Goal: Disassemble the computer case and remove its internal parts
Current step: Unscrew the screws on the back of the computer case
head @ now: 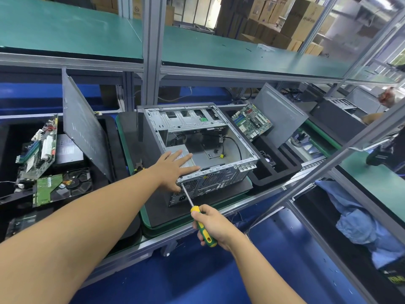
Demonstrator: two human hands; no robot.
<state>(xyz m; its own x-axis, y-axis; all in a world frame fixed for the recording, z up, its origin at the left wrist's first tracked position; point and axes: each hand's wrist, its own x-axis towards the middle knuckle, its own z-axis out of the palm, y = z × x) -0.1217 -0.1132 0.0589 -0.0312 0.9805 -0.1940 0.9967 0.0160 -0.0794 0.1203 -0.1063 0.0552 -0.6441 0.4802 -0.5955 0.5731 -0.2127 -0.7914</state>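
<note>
An open grey computer case lies on its side on a dark foam pad in the middle of the bench. Inside it a silver power supply sits at the near left corner, with black cables on the bare floor. My left hand lies flat, fingers spread, on the power supply and the case's rear edge. My right hand grips the yellow and green handle of a screwdriver. Its tip touches the upper left corner of the case's rear panel, right beside my left thumb.
A removed motherboard and a grey side panel lean in a black foam tray on the right. On the left, another side panel, a motherboard and a hard drive rest in a tray. Blue cloth lies at lower right.
</note>
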